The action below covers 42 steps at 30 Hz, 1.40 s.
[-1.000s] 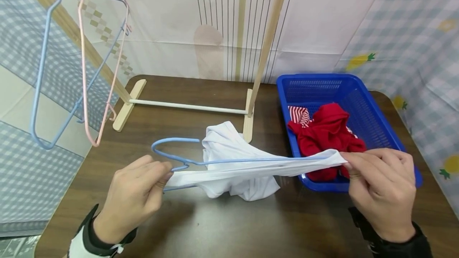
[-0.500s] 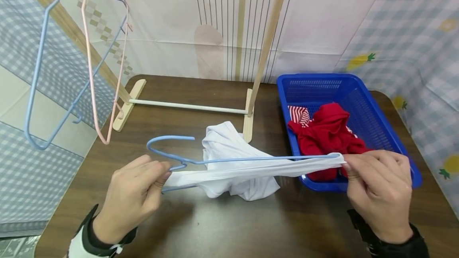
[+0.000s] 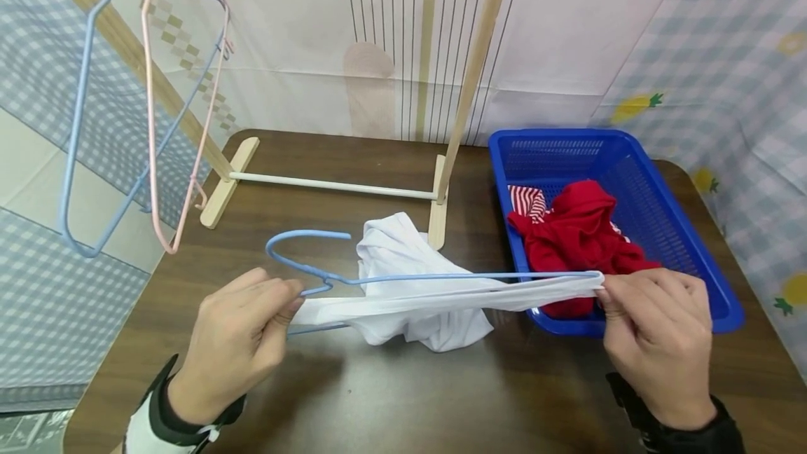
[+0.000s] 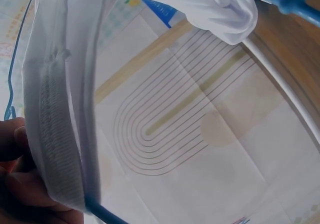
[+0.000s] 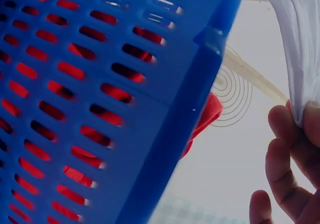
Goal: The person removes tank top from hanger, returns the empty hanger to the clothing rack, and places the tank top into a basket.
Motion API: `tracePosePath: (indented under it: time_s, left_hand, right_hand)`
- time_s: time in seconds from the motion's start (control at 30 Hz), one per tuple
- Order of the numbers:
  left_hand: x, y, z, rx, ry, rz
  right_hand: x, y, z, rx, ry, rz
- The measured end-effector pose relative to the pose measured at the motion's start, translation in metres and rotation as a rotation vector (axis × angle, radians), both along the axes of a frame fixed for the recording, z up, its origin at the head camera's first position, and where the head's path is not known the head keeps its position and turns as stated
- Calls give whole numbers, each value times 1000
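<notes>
A white garment (image 3: 416, 328) has its stitched edge stretched sideways between my hands. My left hand (image 3: 242, 345) pinches the left end of that edge, just beneath a blue hanger's (image 3: 309, 270) hook; the left wrist view shows the fingers against the band (image 4: 60, 109). My right hand (image 3: 662, 342) pinches the right end between thumb and forefinger, as the right wrist view confirms. The hanger's long arm runs along the edge, and its right tip lies at the cloth by my right fingertips. Its lower left part shows below the band. The rest of the garment hangs bunched in the middle.
A blue basket (image 3: 684, 230) at the right holds red clothing (image 3: 580, 223) and a red-striped piece (image 3: 528, 203). A wooden rack (image 3: 466, 90) with a white lower bar (image 3: 334, 186) stands behind. Blue (image 3: 74, 132) and pink hangers (image 3: 151, 132) hang at upper left.
My right hand has moved slightly left, and the band is a little less stretched. The hanger's right tip has come to the band's end. The hanger hook has risen slightly.
</notes>
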State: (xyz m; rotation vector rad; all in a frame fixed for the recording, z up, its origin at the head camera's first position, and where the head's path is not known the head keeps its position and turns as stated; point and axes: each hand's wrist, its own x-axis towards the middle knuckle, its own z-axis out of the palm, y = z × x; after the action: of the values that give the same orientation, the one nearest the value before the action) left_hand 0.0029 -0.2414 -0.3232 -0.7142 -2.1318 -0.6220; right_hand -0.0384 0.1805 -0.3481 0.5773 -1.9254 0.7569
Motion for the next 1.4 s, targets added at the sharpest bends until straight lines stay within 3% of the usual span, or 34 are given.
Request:
tracePosePath:
  time_s: [0.3,0.57,0.87,1.1,1.4]
  left_hand:
    - [1,-3,-5,10,-1,18]
    - [2,-3,-6,17,-10,39]
    - [3,-3,-7,20,-37,70]
    - [3,-4,-9,39,-44,87]
    - [2,-4,-9,106,-69,39]
  right_hand:
    - [1,-5,-2,16,0,22]
    - [10,-9,3,66,-35,11]
    - [14,-15,2,78,-80,51]
    - [13,-17,-5,50,-29,109]
    - [19,-22,-11,129,-71,121]
